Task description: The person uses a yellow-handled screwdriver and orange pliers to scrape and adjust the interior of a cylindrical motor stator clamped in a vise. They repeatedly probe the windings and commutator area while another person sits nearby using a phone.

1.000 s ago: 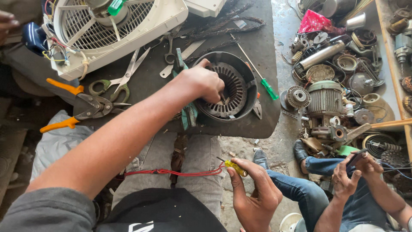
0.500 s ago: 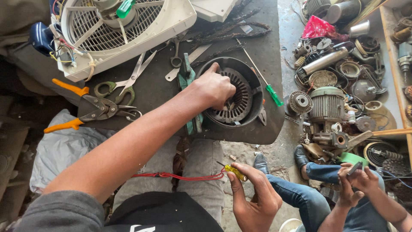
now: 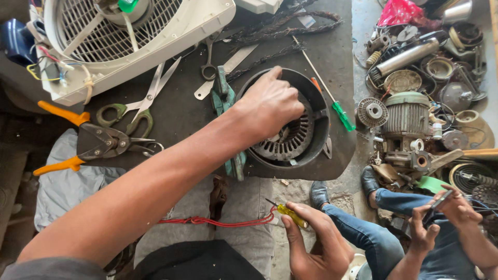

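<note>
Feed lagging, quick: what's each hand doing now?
Left hand: closed on round black motor stator.
Right hand: holding small yellow-handled screwdriver.

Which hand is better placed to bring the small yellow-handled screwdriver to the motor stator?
Probably the right hand: it already holds the yellow-handled screwdriver with the red wire. The left hand rests on the motor stator, steadying it.
</note>
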